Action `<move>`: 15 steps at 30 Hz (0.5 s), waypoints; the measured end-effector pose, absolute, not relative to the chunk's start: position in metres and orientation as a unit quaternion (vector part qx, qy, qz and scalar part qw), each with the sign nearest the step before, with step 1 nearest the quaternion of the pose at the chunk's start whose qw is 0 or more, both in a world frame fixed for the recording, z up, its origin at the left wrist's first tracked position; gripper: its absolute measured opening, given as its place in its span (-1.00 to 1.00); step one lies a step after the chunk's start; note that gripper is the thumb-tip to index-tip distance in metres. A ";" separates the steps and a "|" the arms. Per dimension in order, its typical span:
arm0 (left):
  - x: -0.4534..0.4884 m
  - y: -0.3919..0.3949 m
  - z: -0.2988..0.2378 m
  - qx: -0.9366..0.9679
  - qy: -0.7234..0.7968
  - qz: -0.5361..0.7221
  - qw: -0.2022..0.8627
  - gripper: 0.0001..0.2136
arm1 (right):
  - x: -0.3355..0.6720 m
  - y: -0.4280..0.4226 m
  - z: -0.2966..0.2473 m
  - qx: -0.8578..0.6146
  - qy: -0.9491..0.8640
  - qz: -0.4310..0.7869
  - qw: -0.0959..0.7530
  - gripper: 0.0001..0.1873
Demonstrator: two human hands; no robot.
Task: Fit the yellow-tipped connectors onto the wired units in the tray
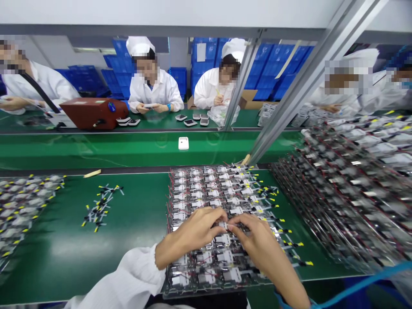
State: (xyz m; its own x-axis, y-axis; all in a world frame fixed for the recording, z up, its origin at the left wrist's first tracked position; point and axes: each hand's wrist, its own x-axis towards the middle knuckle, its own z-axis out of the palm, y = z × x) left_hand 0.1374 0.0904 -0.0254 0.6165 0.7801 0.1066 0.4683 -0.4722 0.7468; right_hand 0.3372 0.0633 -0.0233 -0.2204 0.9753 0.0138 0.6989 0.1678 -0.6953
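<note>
A clear plastic tray [167,288] lies in front of me, filled with rows of small white-and-black parts with red wires. Over its middle, my left hand [202,227] and my right hand [252,234] meet with fingertips pinched on one small white part [222,224]. The fingers cover much of that part, so its exact kind is hidden. Strips with yellow ends [289,231] stick out along the tray's right side.
Loose yellow-tipped strips [98,208] lie on the green table [128,257]. Another filled tray [28,206] is at left; stacked trays [347,189] rise at right. A white device [183,143] rests on the green belt [141,146]. A metal post [289,107] slants ahead. Several co-workers sit opposite.
</note>
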 end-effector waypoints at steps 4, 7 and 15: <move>0.141 0.089 -0.026 0.830 0.371 0.223 0.352 -0.89 | 0.338 0.065 -0.021 -0.566 -0.725 0.304 0.247 -0.82; 0.141 0.090 -0.026 0.831 0.380 0.214 0.346 -0.83 | 0.336 0.065 -0.023 -0.563 -0.736 0.287 0.241 -0.81; 0.131 0.080 -0.012 0.857 0.376 0.191 0.297 -0.86 | 0.370 0.050 -0.047 -0.569 -0.748 0.124 0.318 -0.69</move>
State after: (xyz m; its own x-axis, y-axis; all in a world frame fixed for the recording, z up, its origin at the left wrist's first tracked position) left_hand 0.1310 0.0804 -0.0124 0.6435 0.7583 0.1045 0.5314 -0.5409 0.6520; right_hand 0.3698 0.0504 -0.0465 -0.1500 0.9305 0.3341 0.7725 0.3213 -0.5478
